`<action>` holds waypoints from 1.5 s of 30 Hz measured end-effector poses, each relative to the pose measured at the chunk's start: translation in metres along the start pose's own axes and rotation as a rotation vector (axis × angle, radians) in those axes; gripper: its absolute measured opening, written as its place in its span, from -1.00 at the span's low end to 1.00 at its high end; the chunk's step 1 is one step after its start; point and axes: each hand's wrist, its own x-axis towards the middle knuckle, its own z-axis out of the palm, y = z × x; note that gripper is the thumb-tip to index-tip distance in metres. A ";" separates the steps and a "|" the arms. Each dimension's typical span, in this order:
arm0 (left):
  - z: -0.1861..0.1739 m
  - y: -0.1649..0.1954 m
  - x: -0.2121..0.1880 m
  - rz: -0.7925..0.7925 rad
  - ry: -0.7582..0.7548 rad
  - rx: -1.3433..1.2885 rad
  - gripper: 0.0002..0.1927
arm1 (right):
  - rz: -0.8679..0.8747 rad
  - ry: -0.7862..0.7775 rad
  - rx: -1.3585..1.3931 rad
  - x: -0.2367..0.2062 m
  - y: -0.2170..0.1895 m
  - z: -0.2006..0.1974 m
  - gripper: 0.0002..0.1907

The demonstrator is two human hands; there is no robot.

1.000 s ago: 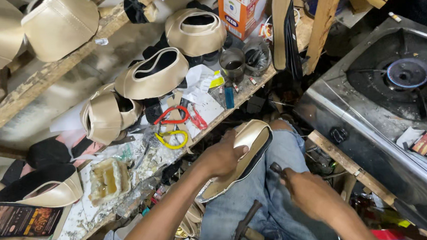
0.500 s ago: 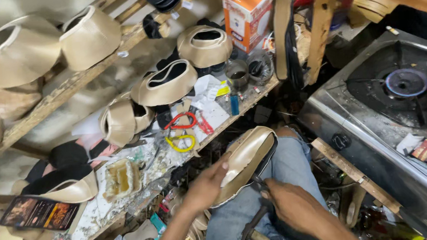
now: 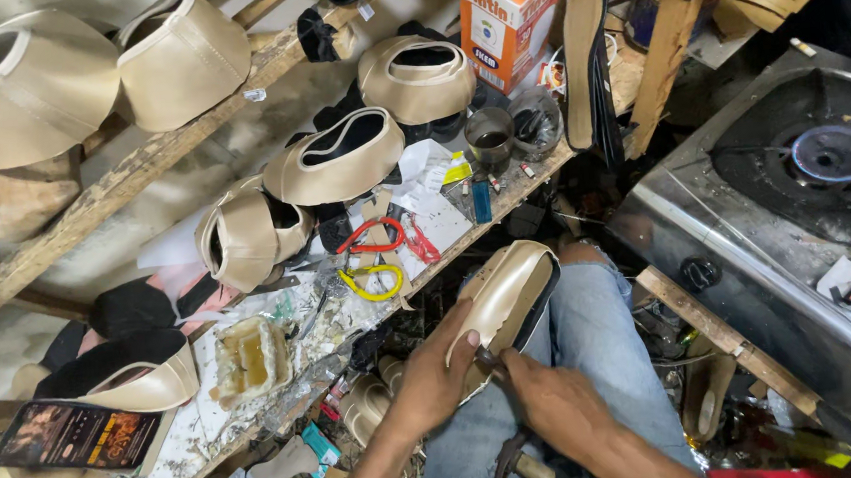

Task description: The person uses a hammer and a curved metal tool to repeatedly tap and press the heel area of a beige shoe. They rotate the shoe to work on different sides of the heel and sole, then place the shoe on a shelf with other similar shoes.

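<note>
Hands [image 3: 435, 378] [image 3: 547, 400] gripping beige shoe [image 3: 505, 298], cluttered bench [image 3: 286, 379]

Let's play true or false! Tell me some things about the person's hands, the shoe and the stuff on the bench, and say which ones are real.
1. The left hand grips a beige shoe. True.
2. The right hand rests on the stove. False: it touches the shoe's lower end.
3. The stove's burner is lit. True.
4. The scissors on the workbench are blue. False: one red pair, one yellow.
</note>
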 end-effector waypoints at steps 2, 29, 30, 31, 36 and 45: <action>0.004 0.003 -0.002 0.048 0.015 0.079 -0.50 | -0.079 0.072 -0.146 -0.002 0.006 0.000 -0.63; 0.022 0.004 -0.004 0.027 -0.038 0.168 -0.41 | 0.095 -0.346 0.042 0.018 0.027 -0.045 -0.76; 0.020 0.001 -0.001 0.084 -0.039 0.203 -0.39 | 0.074 -0.365 0.013 0.022 0.027 -0.046 -0.76; 0.020 -0.002 0.002 0.144 -0.050 0.229 -0.38 | 0.067 -0.386 -0.016 0.025 0.027 -0.045 -0.75; 0.006 -0.016 0.032 -0.138 -0.165 -0.128 -0.45 | -0.036 -0.156 0.141 0.026 0.036 -0.022 -0.66; 0.025 0.006 0.028 0.029 -0.078 0.137 -0.50 | 0.002 -0.146 -0.011 0.019 0.046 -0.032 -0.73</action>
